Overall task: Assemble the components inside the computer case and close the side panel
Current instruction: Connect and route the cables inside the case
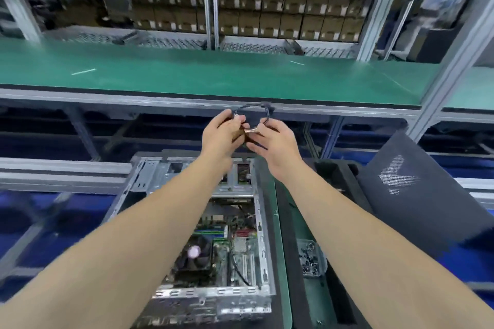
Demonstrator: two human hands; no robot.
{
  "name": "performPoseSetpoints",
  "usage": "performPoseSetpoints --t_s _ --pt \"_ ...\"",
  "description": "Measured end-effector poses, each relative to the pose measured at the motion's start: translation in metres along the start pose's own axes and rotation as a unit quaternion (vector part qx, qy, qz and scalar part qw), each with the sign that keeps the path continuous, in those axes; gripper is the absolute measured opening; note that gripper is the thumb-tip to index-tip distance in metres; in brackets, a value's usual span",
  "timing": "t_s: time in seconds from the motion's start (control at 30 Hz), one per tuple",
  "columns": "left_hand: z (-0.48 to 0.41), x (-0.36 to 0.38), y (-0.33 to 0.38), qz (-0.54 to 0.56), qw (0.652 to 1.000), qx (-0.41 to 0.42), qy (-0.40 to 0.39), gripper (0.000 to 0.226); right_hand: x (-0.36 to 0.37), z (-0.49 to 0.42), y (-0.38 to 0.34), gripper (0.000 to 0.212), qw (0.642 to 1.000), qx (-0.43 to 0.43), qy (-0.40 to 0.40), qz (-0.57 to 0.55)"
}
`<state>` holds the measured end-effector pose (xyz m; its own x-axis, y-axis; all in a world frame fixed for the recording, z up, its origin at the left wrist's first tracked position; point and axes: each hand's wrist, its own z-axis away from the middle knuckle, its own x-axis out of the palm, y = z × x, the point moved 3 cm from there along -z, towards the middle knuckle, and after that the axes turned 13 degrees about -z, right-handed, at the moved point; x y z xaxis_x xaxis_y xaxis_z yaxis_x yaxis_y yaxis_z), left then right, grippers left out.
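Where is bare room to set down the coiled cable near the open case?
The green bench is mostly bare in front of the box shelves. A narrow green strip runs between the case and the black foam. Crowded: inside the case and by the screw tray.

On the desk [284, 288], one open computer case [240, 299] is counted at the near edge, with one cooler fan [195, 254] inside. One side panel [417, 195] is seen toward the right edge, and one clear box of screws [310, 259] between the two. Two hands are counted, left hand [222, 133] and right hand [275, 141], with one looped black cable [251, 107] held between them. On the green shelf [213, 72] two white strips are counted, one [83, 71] toward its left end and one [297, 63] toward its right. The cartons [291, 24] behind are too blurred to be counted.
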<state>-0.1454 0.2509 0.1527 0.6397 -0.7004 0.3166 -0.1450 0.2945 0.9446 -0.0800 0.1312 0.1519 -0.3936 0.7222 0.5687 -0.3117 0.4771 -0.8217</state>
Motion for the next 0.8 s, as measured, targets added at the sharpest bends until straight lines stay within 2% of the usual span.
performPoseSetpoints --t_s 0.07,0.13,0.27,0.33,0.43,0.57,0.7,0.8 --pt "0.008 -0.027 0.010 0.023 1.000 0.010 -0.012 0.035 0.024 0.014 0.010 0.018 1.000 0.002 -0.008 -0.006" --pt "0.016 -0.051 0.015 0.000 0.999 0.040 -0.020 0.035 0.043 0.027 0.021 0.021 1.000 0.011 -0.024 -0.002" --pt "0.033 -0.100 0.011 -0.151 0.981 0.121 -0.002 0.031 0.059 0.046 0.045 0.019 0.999 0.013 -0.028 0.026" --pt "0.038 -0.124 0.004 -0.206 0.969 0.129 0.033 0.030 0.059 0.051 0.056 0.015 0.999 0.004 0.004 0.039" --pt "0.046 -0.151 -0.006 -0.251 0.957 0.105 0.101 0.028 0.055 0.051 0.074 0.022 0.996 0.001 0.055 0.070" --pt "0.058 -0.163 -0.013 -0.330 0.918 0.098 0.197 0.023 0.053 0.049 0.098 0.025 0.991 0.002 0.090 0.099" --pt "0.065 -0.165 -0.016 -0.381 0.896 0.124 0.193 0.032 0.042 0.044 0.104 0.024 0.984 0.029 0.166 0.061" --pt "0.064 -0.182 -0.022 -0.378 0.898 0.108 0.198 0.041 0.017 0.036 0.099 0.036 0.971 0.086 0.219 0.038"
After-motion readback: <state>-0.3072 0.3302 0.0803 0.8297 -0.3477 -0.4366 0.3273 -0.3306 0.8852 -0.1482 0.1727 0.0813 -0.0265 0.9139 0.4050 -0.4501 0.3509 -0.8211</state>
